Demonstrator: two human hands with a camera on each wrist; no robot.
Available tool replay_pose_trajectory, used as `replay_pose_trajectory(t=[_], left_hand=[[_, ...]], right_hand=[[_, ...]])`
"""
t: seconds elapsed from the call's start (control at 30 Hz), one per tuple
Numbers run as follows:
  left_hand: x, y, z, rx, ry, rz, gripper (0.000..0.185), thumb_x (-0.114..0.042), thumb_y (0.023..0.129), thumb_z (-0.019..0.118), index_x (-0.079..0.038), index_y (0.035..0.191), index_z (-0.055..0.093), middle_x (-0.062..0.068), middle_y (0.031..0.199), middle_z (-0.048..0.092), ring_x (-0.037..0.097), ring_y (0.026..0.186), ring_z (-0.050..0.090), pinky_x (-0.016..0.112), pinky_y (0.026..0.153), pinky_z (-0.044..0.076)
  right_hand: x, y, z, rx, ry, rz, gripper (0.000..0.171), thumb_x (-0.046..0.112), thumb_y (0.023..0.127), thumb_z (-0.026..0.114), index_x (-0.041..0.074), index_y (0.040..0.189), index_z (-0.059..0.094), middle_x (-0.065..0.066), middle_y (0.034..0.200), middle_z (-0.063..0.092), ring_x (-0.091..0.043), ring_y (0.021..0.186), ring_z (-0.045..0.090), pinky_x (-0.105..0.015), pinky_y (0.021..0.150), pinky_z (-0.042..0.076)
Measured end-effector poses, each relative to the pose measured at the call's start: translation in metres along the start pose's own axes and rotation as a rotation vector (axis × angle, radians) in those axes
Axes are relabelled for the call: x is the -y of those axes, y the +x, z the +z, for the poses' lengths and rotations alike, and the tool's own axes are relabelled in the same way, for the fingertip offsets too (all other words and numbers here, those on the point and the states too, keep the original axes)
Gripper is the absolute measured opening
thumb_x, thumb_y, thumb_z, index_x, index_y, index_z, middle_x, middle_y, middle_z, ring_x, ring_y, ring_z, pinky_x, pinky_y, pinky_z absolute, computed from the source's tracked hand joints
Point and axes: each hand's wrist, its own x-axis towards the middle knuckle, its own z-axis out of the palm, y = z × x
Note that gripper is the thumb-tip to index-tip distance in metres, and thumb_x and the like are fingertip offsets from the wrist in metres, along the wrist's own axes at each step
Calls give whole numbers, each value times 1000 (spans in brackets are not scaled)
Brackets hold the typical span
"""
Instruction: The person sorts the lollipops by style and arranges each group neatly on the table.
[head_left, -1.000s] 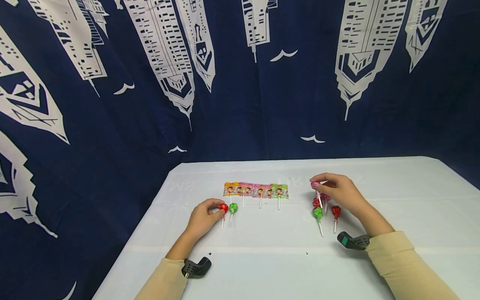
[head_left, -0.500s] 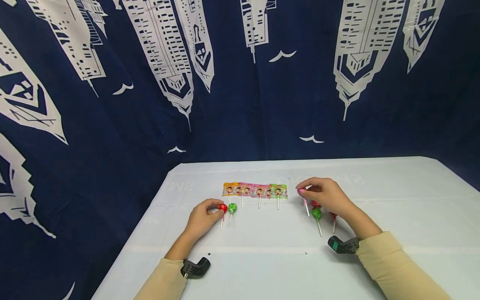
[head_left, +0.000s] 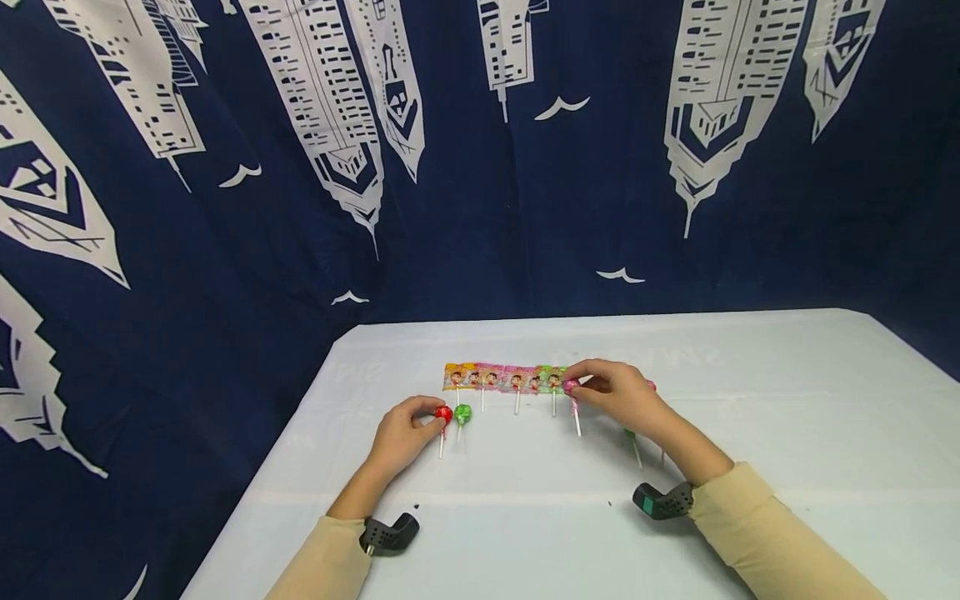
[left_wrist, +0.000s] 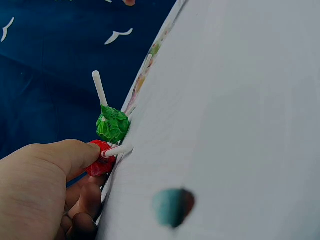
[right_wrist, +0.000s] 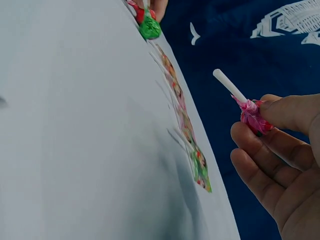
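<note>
You worked at a staged recording setup, not a lived-in room. A table [head_left: 750,400] draped in plain white cloth stood against a navy curtain [head_left: 225,250] printed with white skyscrapers and gulls, hung just beyond your hands. Black camera mounts [head_left: 660,500] sat strapped at both wrists.

Count: four flat packaged lollipops [head_left: 512,379] in a row; two round ones at left, red [head_left: 444,413] and green [head_left: 462,412]; one pink [head_left: 572,387]; others possibly hidden behind the hand.
</note>
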Motion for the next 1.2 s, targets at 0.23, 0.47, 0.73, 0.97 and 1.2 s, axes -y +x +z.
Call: replay_pose_trajectory(t=[0.23, 0.47, 0.73, 0.97, 1.2], left_hand=[[0, 1, -1, 6, -11, -27, 24, -24, 81, 75, -22, 105, 71, -3, 98, 70, 9, 56, 48, 23, 50, 37], [1, 2, 2, 5, -4, -17, 24, -24, 81, 75, -22, 105, 70, -3, 99, 70, 10, 57, 48, 24, 50, 37], [1, 3, 2, 4, -2, -23, 24, -25, 81, 75, -23, 105, 71, -3, 98, 70, 10, 57, 48, 24, 51, 37], [1, 2, 2, 4, -2, -20, 24, -24, 82, 75, -22, 105, 70, -3, 99, 70, 10, 57, 48, 24, 51, 37], [1, 3, 2, 2, 3, -19, 24, -24, 82, 74, -23, 105, 70, -3, 99, 70, 10, 57, 48, 23, 51, 38]], right_hand=[[12, 9, 20, 50, 36, -36, 21, 17, 88, 69, 16, 109, 69, -1, 107, 70, -13, 85, 67, -23, 71, 52], [21, 17, 43, 51, 39, -89, 22, 17, 86, 71, 12, 108, 71, -4, 107, 70, -10, 78, 63, -22, 65, 51], [26, 24, 63, 139, 145, -102, 24, 9, 87, 67, 5, 111, 68, -10, 113, 68, -12, 78, 66, -23, 60, 55], [32, 29, 78, 182, 167, -97, 24, 3, 87, 66, 3, 111, 67, -14, 111, 68, -17, 75, 67, -25, 59, 55], [36, 33, 90, 196, 195, -64, 23, 4, 87, 66, 4, 110, 66, -14, 108, 68, -16, 65, 66, -27, 53, 55]])
